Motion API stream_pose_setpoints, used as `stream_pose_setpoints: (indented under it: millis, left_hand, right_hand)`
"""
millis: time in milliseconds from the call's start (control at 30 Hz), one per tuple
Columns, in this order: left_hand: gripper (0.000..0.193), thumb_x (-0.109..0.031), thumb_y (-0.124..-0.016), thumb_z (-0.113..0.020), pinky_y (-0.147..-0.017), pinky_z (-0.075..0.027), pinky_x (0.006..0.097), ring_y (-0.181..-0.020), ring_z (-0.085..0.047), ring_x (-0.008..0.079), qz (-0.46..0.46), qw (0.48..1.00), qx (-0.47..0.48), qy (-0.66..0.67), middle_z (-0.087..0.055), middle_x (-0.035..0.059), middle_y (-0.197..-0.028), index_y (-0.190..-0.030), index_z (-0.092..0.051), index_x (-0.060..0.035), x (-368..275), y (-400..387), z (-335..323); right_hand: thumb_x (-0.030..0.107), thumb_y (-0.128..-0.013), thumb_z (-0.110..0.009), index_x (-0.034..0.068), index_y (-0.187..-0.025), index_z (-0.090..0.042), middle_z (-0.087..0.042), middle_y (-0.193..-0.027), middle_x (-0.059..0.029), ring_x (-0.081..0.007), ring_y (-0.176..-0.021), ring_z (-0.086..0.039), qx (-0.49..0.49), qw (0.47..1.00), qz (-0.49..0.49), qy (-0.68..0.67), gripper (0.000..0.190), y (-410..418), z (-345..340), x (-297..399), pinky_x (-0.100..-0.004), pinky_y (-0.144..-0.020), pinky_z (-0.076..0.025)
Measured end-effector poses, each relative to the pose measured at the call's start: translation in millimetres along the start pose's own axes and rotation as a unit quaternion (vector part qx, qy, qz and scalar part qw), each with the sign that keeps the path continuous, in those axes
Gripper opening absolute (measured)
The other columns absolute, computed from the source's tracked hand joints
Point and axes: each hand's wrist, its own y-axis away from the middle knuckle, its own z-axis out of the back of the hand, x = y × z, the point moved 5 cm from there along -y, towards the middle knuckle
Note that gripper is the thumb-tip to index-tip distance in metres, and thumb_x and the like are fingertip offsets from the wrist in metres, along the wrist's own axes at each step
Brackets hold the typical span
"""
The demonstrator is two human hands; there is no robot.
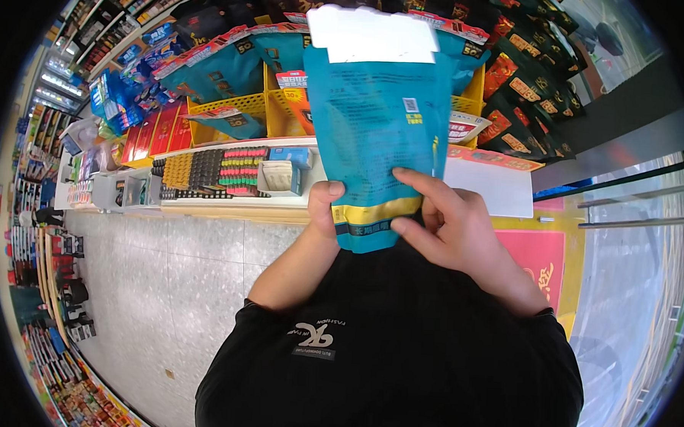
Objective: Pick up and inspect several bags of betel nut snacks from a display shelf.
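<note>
A teal stand-up pouch (pixel 374 140) is held upright in front of my chest, its printed back towards me. A gold band and a dark strip cross its lower end, and its top is washed out to white. My left hand (pixel 324 204) grips the lower left edge, thumb on the front and the other fingers hidden behind. At the lower right is my right hand (pixel 447 221). Its index finger lies extended on the small print and its thumb on the dark strip, while the remaining fingers curl by the edge, partly hidden.
Beyond the pouch, a yellow perforated rack (pixel 231 134) holds similar teal pouches (pixel 216 73). Dark pouches (pixel 524 95) hang to the right. Lighters (pixel 244 169) and an open small box (pixel 279 177) stand on the white counter (pixel 486 191). Stocked shelves (pixel 30 200) line the left.
</note>
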Motion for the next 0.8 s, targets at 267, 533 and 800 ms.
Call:
stream_pose_setpoints:
  millis: [267, 533, 800]
  left_hand:
    - [0.099, -0.039, -0.065, -0.072, -0.106, -0.034, 0.0447, -0.13, -0.039, 0.0329, 0.018, 0.969, -0.042, -0.242, -0.033, 0.0219, -0.143, -0.142, -0.026, 0.0033, 8, 9, 10]
    - [0.114, -0.036, -0.054, -0.086, -0.108, -0.025, 0.0468, -0.134, -0.023, 0.0482, -0.113, 0.57, 0.038, -0.813, -0.016, 0.0338, -0.145, -0.146, -0.025, -0.009, 12, 7, -33]
    - [0.068, -0.009, -0.072, -0.074, -0.094, -0.039, 0.0322, -0.107, -0.053, 0.0194, -0.104, 0.787, -0.014, -0.608, -0.055, 0.0096, -0.118, -0.133, -0.044, -0.0025, -13, 3, -1]
  right_hand:
    - [0.026, -0.073, -0.078, 0.007, -0.124, -0.051, -0.048, -0.054, -0.0006, -0.0161, -0.044, -0.051, 0.002, 0.995, -0.085, -0.057, 0.061, 8, -10, -15, -0.029, -0.045, -0.042]
    - [0.02, -0.085, -0.067, -0.003, -0.127, -0.046, -0.057, -0.117, -0.0132, -0.0208, -0.102, -0.057, -0.027, 0.925, -0.2, -0.321, 0.052, 40, -44, -69, -0.0339, -0.087, -0.047]
    - [0.018, -0.096, -0.048, -0.006, -0.131, -0.043, -0.052, -0.127, -0.0121, -0.0201, -0.117, -0.048, -0.086, 0.845, -0.294, -0.438, 0.043, 51, -35, -124, -0.0329, -0.099, -0.038]
